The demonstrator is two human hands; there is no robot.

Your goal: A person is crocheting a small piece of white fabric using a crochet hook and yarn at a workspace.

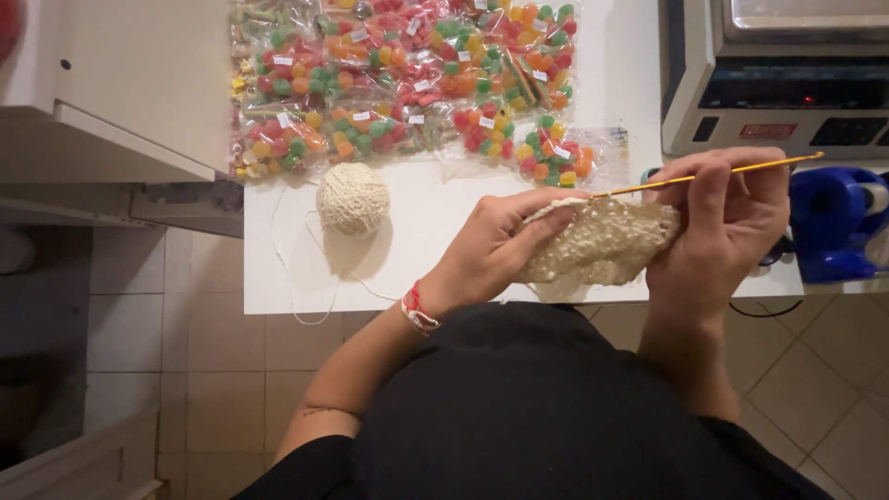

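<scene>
Big white tabletop (444,268) fills the middle of the view. At its far right a grey electronic scale (778,74) sits, and just below that a blue plastic tape dispenser (833,231). Spread along the far edge are clear plastic bags of red, orange, green and yellow gumdrop candies (407,74). Down to the hands: between them, above the near edge of the table, hangs a cream-coloured bumpy crocheted piece (602,245). The left hand (491,255), a red and white cord bracelet (419,310) on its wrist, pinches the piece's left side, thumb on top. The right hand (722,222) grips the right side and holds a thin yellow crochet hook (713,173), tip at the fabric's top edge. Left of the hands, well apart, rests a round ball of cream yarn (353,198), its strand looping over the table edge.
</scene>
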